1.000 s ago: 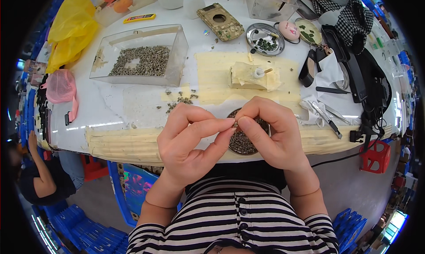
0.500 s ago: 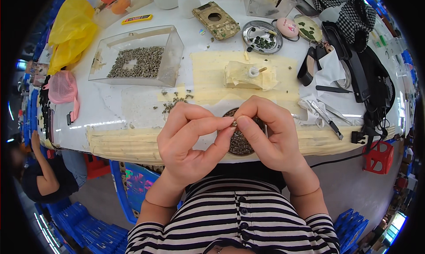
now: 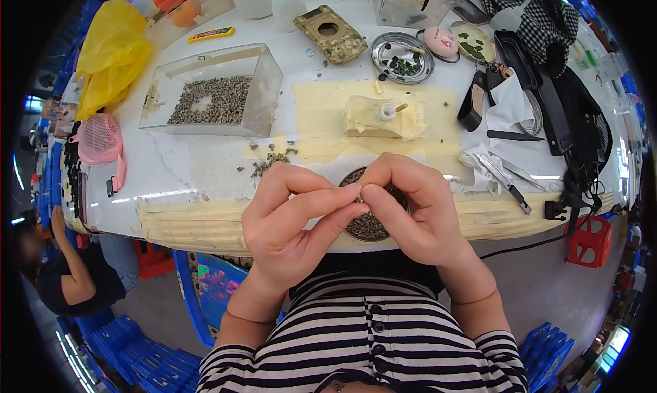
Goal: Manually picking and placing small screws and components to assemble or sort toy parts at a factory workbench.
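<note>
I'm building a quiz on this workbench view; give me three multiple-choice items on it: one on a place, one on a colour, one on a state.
1. Where does the clear plastic box of small grey pieces stand?
A. left of the hands, farther back on the table
B. on the floor
C. right of the black bag

2. What colour is the crumpled plastic bag at the table's left edge?
A. blue
B. yellow
C. white

3. How are the left hand and right hand placed?
A. far apart, flat on the table
B. fingertips pinched together over the round dark dish of small pieces
C. both inside the box

Answers: 1 A, the box sits back-left of the hands; 2 B, the bag is plainly yellow; 3 B, the fingertips meet above the dish.
</note>
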{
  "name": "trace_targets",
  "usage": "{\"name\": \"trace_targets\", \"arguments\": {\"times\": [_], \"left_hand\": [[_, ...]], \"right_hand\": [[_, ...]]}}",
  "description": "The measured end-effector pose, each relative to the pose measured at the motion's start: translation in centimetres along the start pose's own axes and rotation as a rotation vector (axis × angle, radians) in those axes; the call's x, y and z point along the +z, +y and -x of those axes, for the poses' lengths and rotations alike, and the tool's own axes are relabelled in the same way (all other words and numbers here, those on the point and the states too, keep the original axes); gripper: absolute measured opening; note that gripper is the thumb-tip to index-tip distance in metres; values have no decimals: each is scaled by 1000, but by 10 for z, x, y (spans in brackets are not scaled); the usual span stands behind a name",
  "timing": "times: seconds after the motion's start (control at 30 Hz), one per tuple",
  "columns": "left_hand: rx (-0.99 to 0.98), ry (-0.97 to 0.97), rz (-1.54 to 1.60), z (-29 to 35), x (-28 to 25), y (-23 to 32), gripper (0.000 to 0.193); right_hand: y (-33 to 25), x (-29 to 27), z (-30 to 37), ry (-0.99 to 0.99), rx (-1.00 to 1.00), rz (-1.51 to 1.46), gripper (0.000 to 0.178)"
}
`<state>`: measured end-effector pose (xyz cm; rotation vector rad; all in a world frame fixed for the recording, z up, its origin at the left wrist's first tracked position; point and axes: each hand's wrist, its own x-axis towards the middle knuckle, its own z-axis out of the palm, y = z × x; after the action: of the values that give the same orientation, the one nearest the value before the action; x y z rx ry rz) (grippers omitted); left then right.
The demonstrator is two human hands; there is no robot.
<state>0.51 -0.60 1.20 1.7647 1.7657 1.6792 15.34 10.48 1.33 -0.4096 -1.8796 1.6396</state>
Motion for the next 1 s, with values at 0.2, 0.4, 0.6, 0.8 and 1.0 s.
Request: {"name": "trace_targets", "arguments": {"times": [0.2, 0.4, 0.6, 0.8, 1.0], "left_hand": [[20, -16, 25, -2, -2, 2, 32], [22, -5, 6, 2, -4, 3, 30], [34, 32, -29, 5, -3, 0, 29], [72, 24, -107, 5, -5, 2, 29], [33, 14, -22, 3, -3, 2, 31]], "right_hand": [[1, 0, 1, -23, 25, -57, 11], [2, 0, 0, -58, -24, 3, 11], [2, 1, 0, -56, -21, 4, 9], [0, 1, 1, -37, -31, 8, 4], [2, 1, 1, -19, -60, 9, 4]]}}
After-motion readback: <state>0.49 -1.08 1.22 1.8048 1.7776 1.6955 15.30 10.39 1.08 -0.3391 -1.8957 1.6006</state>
